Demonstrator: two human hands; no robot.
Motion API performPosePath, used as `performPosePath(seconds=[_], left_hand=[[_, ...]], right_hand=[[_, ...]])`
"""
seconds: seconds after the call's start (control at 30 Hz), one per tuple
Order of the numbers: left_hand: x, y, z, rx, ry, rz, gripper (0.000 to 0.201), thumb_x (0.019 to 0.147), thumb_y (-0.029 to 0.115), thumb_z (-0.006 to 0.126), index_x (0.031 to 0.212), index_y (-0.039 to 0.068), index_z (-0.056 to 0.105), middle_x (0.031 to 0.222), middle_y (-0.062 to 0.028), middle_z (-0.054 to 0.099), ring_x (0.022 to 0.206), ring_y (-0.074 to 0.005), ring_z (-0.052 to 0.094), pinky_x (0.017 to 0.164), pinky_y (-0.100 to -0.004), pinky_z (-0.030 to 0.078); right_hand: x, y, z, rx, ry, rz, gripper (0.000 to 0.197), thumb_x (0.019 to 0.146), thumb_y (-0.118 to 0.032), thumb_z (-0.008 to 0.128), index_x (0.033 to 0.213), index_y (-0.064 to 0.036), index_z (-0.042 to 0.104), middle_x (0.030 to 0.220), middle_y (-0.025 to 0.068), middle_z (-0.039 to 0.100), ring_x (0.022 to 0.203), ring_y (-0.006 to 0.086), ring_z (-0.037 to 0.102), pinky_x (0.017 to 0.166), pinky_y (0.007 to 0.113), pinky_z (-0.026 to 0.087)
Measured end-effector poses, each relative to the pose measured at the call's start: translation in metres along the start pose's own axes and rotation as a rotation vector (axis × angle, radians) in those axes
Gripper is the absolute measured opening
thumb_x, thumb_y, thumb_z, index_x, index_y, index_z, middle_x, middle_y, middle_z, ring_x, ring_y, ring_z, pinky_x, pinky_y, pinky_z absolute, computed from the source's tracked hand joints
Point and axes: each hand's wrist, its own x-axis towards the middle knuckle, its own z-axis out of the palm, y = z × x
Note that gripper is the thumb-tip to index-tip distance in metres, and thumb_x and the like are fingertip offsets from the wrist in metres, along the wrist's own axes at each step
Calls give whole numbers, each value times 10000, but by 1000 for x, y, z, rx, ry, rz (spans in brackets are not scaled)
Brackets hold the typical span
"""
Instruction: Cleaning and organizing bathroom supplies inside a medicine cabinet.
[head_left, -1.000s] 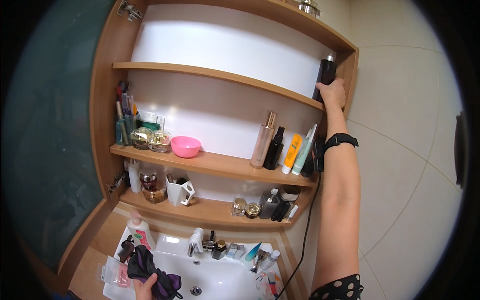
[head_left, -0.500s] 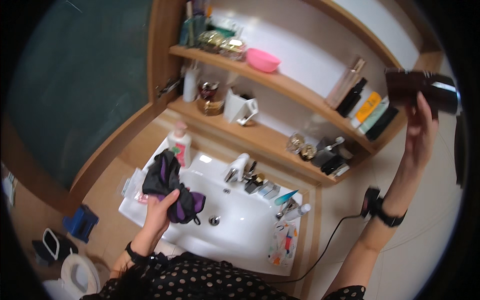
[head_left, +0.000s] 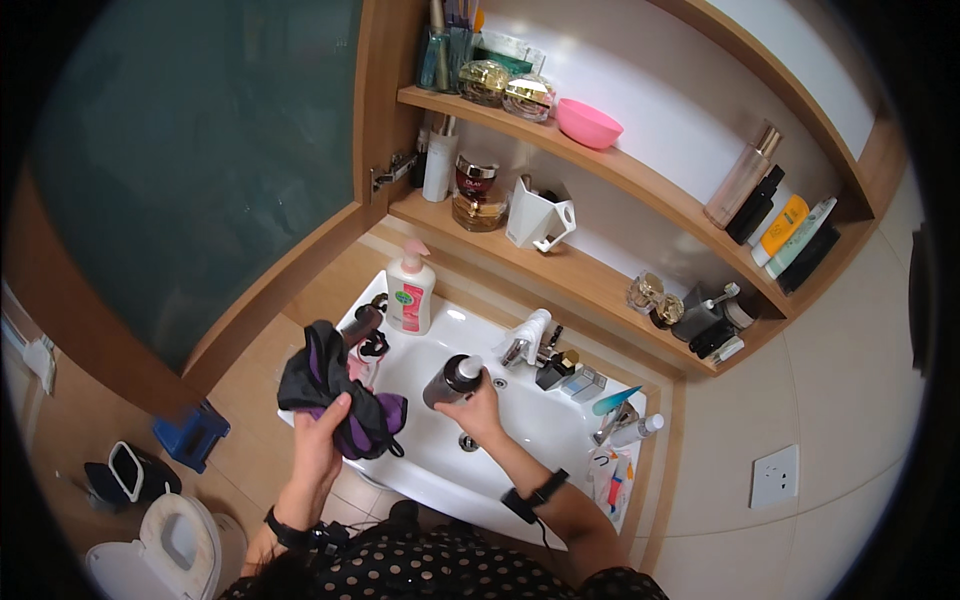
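My left hand (head_left: 318,437) grips a crumpled dark grey and purple cloth (head_left: 332,388) over the left side of the white sink (head_left: 540,420). A dark bottle with a white cap (head_left: 452,380) lies tilted in my right hand (head_left: 475,408), which holds it above the sink basin near the drain. A black watch is on each wrist. The chrome tap (head_left: 525,340) stands just behind the bottle.
A pink-capped white pump bottle (head_left: 410,290) stands at the sink's back left. Tubes and small bottles (head_left: 620,425) crowd its right rim. Wooden shelves (head_left: 590,270) behind carry jars, a pink bowl (head_left: 587,122), a white holder (head_left: 540,215) and upright bottles. A toilet (head_left: 160,545) is at lower left.
My right hand came down from the top shelf with the dark bottle and now holds it over the sink. The view tilted down; the left hand still holds the cloth.
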Motion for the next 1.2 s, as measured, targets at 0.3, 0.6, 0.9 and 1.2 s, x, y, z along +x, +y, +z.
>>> performPosePath(seconds=[0.3, 0.6, 0.9, 1.2], left_hand=[[-20, -4, -23, 5, 28, -96, 570, 841, -25, 586, 1351, 36, 340, 1137, -106, 555, 1017, -281, 602, 914, -422, 494], [-16, -1, -40, 39, 88, -117, 596, 841, -61, 559, 1373, 36, 308, 1172, -115, 540, 1015, -281, 604, 915, -413, 494], [-3, -4, -23, 70, 37, -158, 560, 855, -39, 573, 1359, 25, 338, 1196, -125, 541, 1038, -283, 603, 925, -416, 489], [30, -6, -1, -109, -330, -208, 493, 918, 113, 576, 1352, 8, 365, 1242, -131, 541, 1156, -260, 541, 999, -380, 424]], right_hand=[[114, 97, 51, -283, 333, 49, 685, 508, -74, 814, 1099, -11, 473, 1074, 189, 552, 1032, 398, 524, 893, 434, 450], [138, 123, 70, -274, 350, 84, 744, 508, -60, 823, 1149, -6, 448, 1114, 209, 530, 1078, 411, 488, 934, 449, 421], [128, 124, 63, -309, 184, 147, 1099, 534, -106, 870, 1404, 16, 210, 1368, 259, 370, 1258, 405, 370, 1063, 401, 335], [11, -51, 16, 666, -326, 468, 712, 806, -246, 731, 1372, -4, 374, 1386, 146, 409, 1258, 248, 415, 1011, 401, 373]])
